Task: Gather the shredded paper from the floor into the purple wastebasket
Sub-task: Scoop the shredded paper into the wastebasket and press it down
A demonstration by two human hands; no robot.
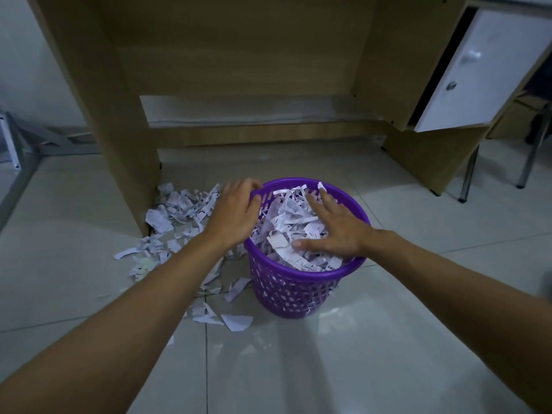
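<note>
The purple wastebasket point(294, 289) stands upright on the tiled floor, filled to the brim with shredded white paper point(286, 222). My left hand point(236, 210) grips the basket's far-left rim, fingers curled over the edge. My right hand point(334, 227) lies flat on the paper inside the basket, its fingers spread and straight, pressing down on it. A pile of shredded paper point(176, 210) lies on the floor left of the basket, by the desk leg. More scraps point(236, 321) lie in front of the basket to the left.
A wooden desk point(239, 70) stands right behind the basket; its left side panel point(119, 144) borders the paper pile. A white cabinet door point(475, 73) hangs open at the right. Metal chair legs point(469, 177) stand at the far right, and a grey metal frame point(24, 150) at the left.
</note>
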